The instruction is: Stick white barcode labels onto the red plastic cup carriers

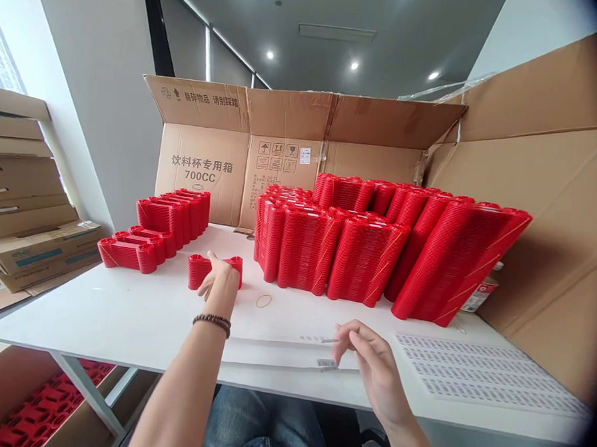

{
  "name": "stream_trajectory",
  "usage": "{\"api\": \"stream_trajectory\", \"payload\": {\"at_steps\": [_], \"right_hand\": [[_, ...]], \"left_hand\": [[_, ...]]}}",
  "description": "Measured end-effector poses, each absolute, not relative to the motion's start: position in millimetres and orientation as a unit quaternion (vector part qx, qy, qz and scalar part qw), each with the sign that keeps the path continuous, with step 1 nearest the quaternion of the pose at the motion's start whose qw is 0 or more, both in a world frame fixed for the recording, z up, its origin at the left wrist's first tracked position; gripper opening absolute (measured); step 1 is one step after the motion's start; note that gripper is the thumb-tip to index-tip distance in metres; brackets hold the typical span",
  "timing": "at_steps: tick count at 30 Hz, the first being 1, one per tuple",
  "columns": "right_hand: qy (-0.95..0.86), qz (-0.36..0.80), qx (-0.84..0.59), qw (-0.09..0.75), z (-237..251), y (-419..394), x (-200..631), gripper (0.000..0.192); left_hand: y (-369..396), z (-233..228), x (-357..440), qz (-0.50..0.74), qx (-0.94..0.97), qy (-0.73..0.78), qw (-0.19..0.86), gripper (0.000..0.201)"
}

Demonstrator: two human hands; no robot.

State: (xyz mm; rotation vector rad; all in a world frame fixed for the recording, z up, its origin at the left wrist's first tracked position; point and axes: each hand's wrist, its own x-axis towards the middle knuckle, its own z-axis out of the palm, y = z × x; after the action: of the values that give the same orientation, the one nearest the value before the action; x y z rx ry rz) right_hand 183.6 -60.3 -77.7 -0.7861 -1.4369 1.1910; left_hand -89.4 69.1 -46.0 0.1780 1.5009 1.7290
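Observation:
My left hand point(219, 279) is closed over a short stack of red plastic pieces point(198, 270) with rounded ends, standing on the white table. Its fingers wrap over the front and top of the stack, partly hiding it. My right hand point(366, 354) is nearer the table's front edge, with thumb and fingers bent into a pinch. A small printed label point(326, 364) shows at its fingertips. Beneath that hand lies a mostly bare white label sheet point(276, 352) with a few labels left on it. A thin rubber band point(263, 302) rests between the stack and the sheet.
Tall banded red stacks point(310, 251) fill the table's back right; shorter red stacks point(173, 220) line the left. A full label sheet point(491, 374) lies at right. Cardboard point(197, 151) walls the back and right sides. A bottle point(479, 293) stands behind the right stack.

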Motion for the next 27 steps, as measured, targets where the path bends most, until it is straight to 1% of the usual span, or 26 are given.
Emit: {"api": "stream_trajectory", "payload": {"at_steps": [3,6,7,8,9,10,11,12,13,14,16,17,19,21,24,27], "right_hand": [[-0.603,0.498,-0.330,0.528,-79.1,-59.1,183.3,0.030],[-0.611,0.486,-0.342,0.523,-80.0,-57.6,184.2,0.033],[-0.613,0.481,-0.346,0.522,-79.7,-56.9,184.8,0.033],[-0.612,0.478,-0.350,0.524,-79.2,-56.1,185.6,0.034],[-0.610,0.476,-0.352,0.527,-78.5,-55.2,186.8,0.034],[-0.606,0.476,-0.350,0.533,-77.7,-54.3,188.4,0.033],[-0.601,0.478,-0.347,0.539,-76.8,-53.5,190.5,0.032],[-0.596,0.483,-0.341,0.543,-76.0,-52.9,193.1,0.031],[-0.591,0.489,-0.336,0.547,-75.4,-52.6,196.0,0.031],[-0.586,0.496,-0.331,0.549,-74.8,-52.7,199.1,0.032],[-0.576,0.511,-0.321,0.552,-74.1,-53.6,205.0,0.036],[-0.570,0.518,-0.313,0.556,-73.7,-54.3,207.3,0.038],[-0.557,0.535,-0.292,0.564,-73.3,-55.8,210.0,0.042],[-0.543,0.556,-0.268,0.569,-73.1,-56.7,209.9,0.042],[-0.518,0.589,-0.235,0.574,-73.4,-57.0,206.2,0.042],[-0.481,0.613,-0.223,0.585,-73.8,-55.8,201.6,0.042]], "left_hand": [[47.1,-39.3,-83.5,0.730,0.001,0.634,0.255,0.044],[19.1,-24.7,-85.0,0.783,0.035,0.613,0.093,0.033],[12.0,-18.0,-88.3,0.801,0.073,0.594,0.026,0.028],[7.4,-10.6,-93.2,0.816,0.144,0.556,-0.066,0.026],[5.8,-2.8,-99.7,0.816,0.224,0.515,-0.136,0.027],[7.5,4.8,-107.7,0.805,0.299,0.481,-0.174,0.028],[12.4,11.8,-116.9,0.784,0.373,0.464,-0.174,0.028],[20.0,17.3,-127.1,0.757,0.439,0.463,-0.143,0.029],[29.8,20.9,-137.9,0.711,0.504,0.483,-0.086,0.035],[40.8,21.9,-148.9,0.651,0.555,0.517,-0.010,0.041],[63.0,15.3,-169.6,0.499,0.600,0.597,0.185,0.051],[72.7,8.1,-178.6,0.465,0.591,0.619,0.226,0.050],[86.6,-10.8,-192.5,0.431,0.566,0.652,0.264,0.035],[93.2,-30.2,-200.5,0.417,0.541,0.675,0.278,0.024],[94.7,-48.5,-204.2,0.403,0.518,0.696,0.291,0.024],[93.6,-50.6,-203.6,0.395,0.517,0.700,0.296,0.022]]}}
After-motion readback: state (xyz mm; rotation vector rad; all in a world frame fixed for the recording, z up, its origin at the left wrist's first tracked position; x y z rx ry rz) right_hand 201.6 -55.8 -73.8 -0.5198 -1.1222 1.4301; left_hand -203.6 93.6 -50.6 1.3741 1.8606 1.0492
